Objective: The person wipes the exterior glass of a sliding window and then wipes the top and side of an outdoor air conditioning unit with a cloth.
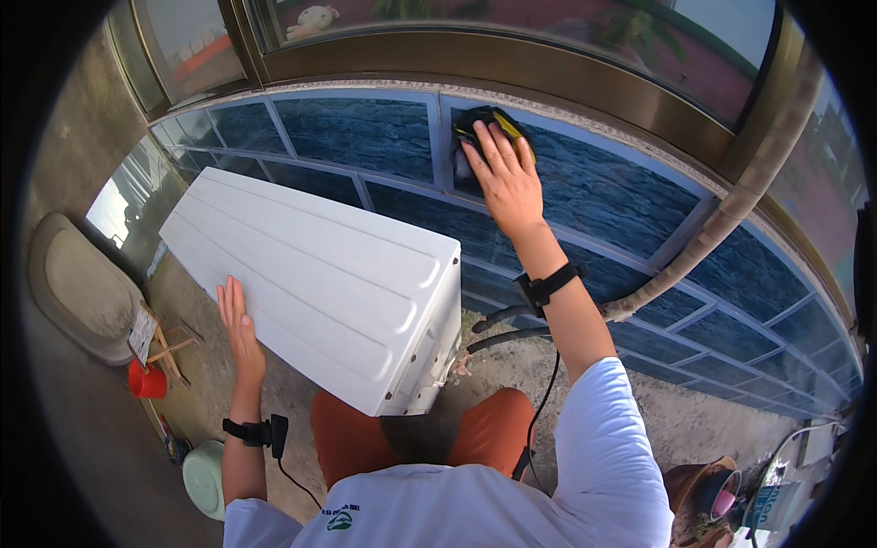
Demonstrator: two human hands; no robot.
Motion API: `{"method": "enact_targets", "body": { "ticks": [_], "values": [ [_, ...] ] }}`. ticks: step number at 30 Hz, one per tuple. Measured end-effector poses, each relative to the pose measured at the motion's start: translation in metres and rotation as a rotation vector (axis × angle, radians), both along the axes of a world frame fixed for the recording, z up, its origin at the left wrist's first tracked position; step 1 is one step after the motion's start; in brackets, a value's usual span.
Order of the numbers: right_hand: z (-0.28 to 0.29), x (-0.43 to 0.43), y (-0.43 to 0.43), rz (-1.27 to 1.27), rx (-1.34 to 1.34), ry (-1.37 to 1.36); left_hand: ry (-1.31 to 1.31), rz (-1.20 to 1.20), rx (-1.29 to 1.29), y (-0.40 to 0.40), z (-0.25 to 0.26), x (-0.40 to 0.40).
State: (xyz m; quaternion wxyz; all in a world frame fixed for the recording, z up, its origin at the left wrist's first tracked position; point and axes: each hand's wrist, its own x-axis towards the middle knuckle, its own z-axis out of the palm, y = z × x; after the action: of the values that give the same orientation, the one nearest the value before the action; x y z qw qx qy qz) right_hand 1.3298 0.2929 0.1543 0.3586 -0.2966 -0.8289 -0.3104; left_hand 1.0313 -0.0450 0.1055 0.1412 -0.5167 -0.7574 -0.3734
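Note:
My right hand (508, 185) presses a black and yellow cloth (508, 129) flat against the blue tiled wall (356, 133), just under the window ledge. The fingers are spread over the cloth, and part of it is hidden beneath them. Below and to the left stands a white air-conditioner outdoor unit (315, 274) with a ribbed top panel. My left hand (241, 335) rests at the unit's near left edge, fingers extended and holding nothing. Each wrist wears a black strap with a small device and a cable.
A wrapped pipe (712, 233) runs down the wall at right, with black hoses (510, 335) near the unit. At left are a stone-like basin (82, 288), a red bucket (147, 381), a wooden folding stool (164, 346) and a pale green tub (204, 479). Pots (706, 486) stand lower right.

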Motion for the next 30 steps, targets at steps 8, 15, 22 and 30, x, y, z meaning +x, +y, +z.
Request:
{"method": "enact_targets", "body": {
  "ticks": [8,15,22,30],
  "values": [
    [-0.036,0.107,0.007,-0.287,0.041,0.520,0.017,0.005,-0.022,-0.004,0.001,0.002],
    [-0.022,0.041,0.006,-0.193,0.032,0.543,0.024,0.005,-0.001,-0.005,0.002,0.005],
    [0.005,-0.020,0.005,0.048,0.014,-0.158,0.039,-0.008,0.090,0.003,-0.007,0.001],
    [-0.064,0.038,-0.003,0.031,-0.080,-0.521,0.017,-0.010,0.143,0.008,-0.005,0.006]
  ]
}}
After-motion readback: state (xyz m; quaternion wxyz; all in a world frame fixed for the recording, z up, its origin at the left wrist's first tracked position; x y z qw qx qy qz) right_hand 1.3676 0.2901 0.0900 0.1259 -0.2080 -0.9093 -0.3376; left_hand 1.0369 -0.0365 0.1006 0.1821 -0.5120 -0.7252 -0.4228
